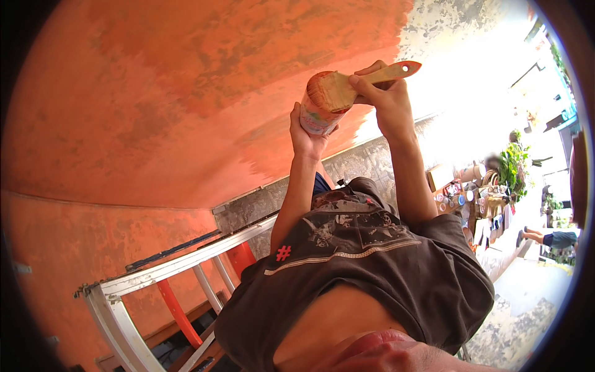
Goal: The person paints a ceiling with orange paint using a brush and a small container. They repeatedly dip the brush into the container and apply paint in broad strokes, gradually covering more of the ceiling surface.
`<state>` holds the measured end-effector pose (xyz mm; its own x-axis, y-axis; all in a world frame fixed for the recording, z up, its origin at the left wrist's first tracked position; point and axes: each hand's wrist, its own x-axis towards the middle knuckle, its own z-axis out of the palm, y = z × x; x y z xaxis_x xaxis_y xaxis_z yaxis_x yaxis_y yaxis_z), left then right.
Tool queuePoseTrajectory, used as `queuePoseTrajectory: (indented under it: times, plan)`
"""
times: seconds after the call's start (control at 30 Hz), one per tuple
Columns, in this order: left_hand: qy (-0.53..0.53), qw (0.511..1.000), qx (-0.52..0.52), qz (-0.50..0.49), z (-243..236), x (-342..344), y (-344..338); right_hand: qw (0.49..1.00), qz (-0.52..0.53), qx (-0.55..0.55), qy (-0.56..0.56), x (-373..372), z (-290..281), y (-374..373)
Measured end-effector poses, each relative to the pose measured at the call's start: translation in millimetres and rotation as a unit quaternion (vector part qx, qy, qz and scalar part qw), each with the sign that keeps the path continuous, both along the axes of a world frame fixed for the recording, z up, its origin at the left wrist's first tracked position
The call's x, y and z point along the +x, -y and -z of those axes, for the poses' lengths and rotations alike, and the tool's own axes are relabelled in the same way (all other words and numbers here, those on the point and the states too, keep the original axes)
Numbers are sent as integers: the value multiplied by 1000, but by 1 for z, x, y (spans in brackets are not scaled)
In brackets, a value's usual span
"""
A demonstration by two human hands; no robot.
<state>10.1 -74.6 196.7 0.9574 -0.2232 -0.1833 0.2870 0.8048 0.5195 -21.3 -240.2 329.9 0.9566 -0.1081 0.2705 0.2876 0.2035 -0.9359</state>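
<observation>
While your left hand grips the paint can from below, your right hand clenches the brush handle, bristles on its rim; can likely light, slippery with paint—hold mid-body.

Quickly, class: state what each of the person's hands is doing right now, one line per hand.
Left hand: closed around a small orange-smeared paint can.
Right hand: closed on a wooden-handled flat paintbrush, bristles at the can's mouth.

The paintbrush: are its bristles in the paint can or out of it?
In: the paintbrush bristles rest in the open mouth of the paint can.
</observation>
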Motion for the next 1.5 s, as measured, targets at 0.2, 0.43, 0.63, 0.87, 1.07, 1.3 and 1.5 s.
queuePoseTrajectory:
  times: [0.2, 0.43, 0.63, 0.87, 1.07, 1.3, 1.5]
  plan:
    - [33, 999, 4, -1, 3, 6, -7, 998, -41, 38, -26, 9, 10, 6]
    - [21, 999, -15, -39, -1, 7, -5, 997, -5, 79, -25, 15, 4, 20]
    - [9, 999, -41, -33, 10, 8, -10, 991, 1, 130, -32, 21, 6, 24]
    - [13, 998, -61, -24, 16, 10, -4, 967, -51, 242, -67, 35, 25, 17]
    - [29, 998, -60, -20, 12, 13, -4, 987, -16, 158, -25, 41, 24, 21]
    - [53, 994, -99, 1, 25, 17, -12, 975, -39, -174, 129, 24, -33, 15]
    - [48, 994, -98, -2, 16, 11, -7, 882, 22, -394, 259, 29, -29, -9]
